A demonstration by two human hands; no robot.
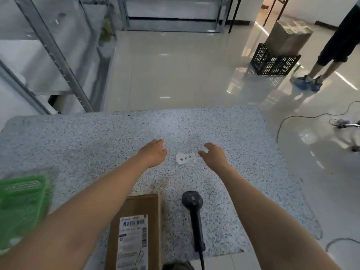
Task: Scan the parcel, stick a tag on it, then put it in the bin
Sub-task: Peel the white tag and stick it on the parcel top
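Observation:
A brown cardboard parcel with a white barcode label lies at the near edge of the speckled table. Right of it lies a black handheld scanner, not held. A small stack of white tags rests mid-table. My left hand hovers just left of the tags, fingers curled down, empty. My right hand reaches in from the right with fingers spread, close to the tags but apart from them. The black crate bin stands on the floor at the far right, holding a tall cardboard box.
Green plastic mailers lie at the table's left edge. Metal shelving rises at the left. A person's legs in blue shoe covers stand beside the crate. Cables run across the shiny floor on the right.

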